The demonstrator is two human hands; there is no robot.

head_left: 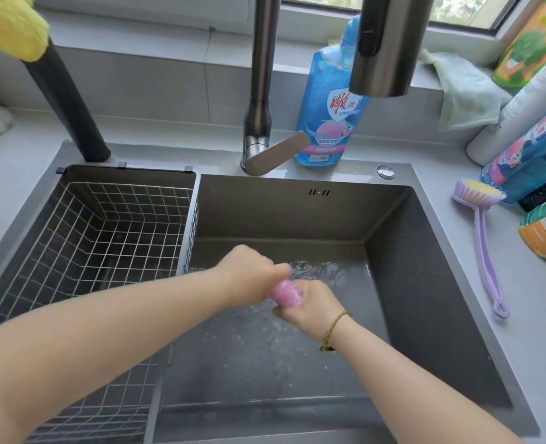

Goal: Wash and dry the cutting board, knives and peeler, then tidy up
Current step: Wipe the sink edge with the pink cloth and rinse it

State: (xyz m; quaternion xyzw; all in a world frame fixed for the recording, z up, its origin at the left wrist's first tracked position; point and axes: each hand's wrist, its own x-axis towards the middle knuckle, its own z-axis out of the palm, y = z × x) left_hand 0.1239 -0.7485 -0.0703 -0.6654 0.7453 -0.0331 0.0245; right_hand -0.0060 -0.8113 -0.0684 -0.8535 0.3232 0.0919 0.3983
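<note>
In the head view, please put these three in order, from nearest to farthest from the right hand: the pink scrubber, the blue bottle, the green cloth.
1. pink scrubber: gripped by the right hand itself, low in the sink.
2. blue bottle: standing behind the sink, near the middle.
3. green cloth: farthest back, on the right side.

One wide-angle view, worn on the head, looks forward and steeply down into the sink (441, 299) from close above. The faucet (260, 91) rises past the top edge, and a strip of window (457, 8) shows at upper right. The forearms enter from the bottom corners. The left hand (249, 277) and right hand (311, 304) grip a pink scrubber (283, 293) at centre.
</note>
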